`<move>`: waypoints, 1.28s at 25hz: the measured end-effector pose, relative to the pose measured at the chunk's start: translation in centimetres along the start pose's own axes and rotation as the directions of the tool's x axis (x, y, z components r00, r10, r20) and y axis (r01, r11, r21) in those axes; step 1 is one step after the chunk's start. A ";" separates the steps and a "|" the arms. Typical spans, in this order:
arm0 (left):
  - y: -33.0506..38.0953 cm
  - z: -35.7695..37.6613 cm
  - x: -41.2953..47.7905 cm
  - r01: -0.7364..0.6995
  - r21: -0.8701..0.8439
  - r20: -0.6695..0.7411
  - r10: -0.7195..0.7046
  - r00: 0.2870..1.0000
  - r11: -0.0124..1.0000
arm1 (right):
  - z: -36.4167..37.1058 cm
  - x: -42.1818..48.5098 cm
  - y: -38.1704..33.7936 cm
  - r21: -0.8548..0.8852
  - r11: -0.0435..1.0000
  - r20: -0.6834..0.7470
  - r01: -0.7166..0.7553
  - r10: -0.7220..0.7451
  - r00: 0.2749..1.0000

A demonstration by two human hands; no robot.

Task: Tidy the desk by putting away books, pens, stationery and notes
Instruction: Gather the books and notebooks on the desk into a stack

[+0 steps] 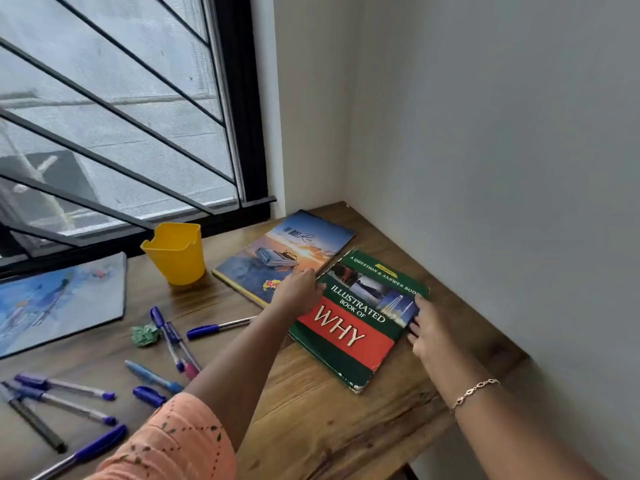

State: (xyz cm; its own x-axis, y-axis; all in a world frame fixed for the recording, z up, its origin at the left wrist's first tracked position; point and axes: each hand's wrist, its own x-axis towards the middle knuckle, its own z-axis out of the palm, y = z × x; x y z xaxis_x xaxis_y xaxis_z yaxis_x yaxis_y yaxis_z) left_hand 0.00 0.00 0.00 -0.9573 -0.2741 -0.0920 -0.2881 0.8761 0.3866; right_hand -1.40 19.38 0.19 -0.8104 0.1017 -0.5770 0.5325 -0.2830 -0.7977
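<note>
Orange sleeve [173, 441] nearest. Mid-right on the desk [311, 427] lies the green book [356, 320]. The right hand [427, 336] pinches its right edge. The left hand [299, 291] curls at its left edge, grip unclear. Best lifted level, then squared onto the blue book [301, 244] beyond.

The wooden surface [311, 410] carries a green book [349, 327] beside a blue book [294, 244], a yellow cup [176, 254], scattered pens [65, 386], crumpled green paper [145, 336] and a painted board [59, 303].
</note>
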 end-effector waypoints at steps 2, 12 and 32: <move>0.1 0.4 1.0 0.023 -0.016 0.080 -0.021 0.997 1.000 | 0.3 0.4 0.1 0.012 1.000 -0.041 -0.025 0.025 0.999; 0.7 1.9 5.3 0.368 -0.245 0.219 -0.319 0.922 0.897 | 0.2 2.1 -1.0 0.068 0.992 -0.027 -0.106 0.108 0.994; -1.0 -2.3 1.8 0.501 -0.813 0.493 -0.107 0.863 0.297 | 1.6 5.2 -4.9 -0.049 0.998 0.242 0.043 -0.030 0.970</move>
State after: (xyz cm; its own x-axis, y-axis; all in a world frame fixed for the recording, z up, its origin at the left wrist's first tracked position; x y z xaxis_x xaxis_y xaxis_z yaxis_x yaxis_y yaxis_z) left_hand -1.35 -2.30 1.54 -0.8080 -0.1349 -0.5736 -0.5447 -0.2000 0.8144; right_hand -8.61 19.83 1.42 -0.8611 -0.1233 -0.4933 0.5083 -0.2317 -0.8294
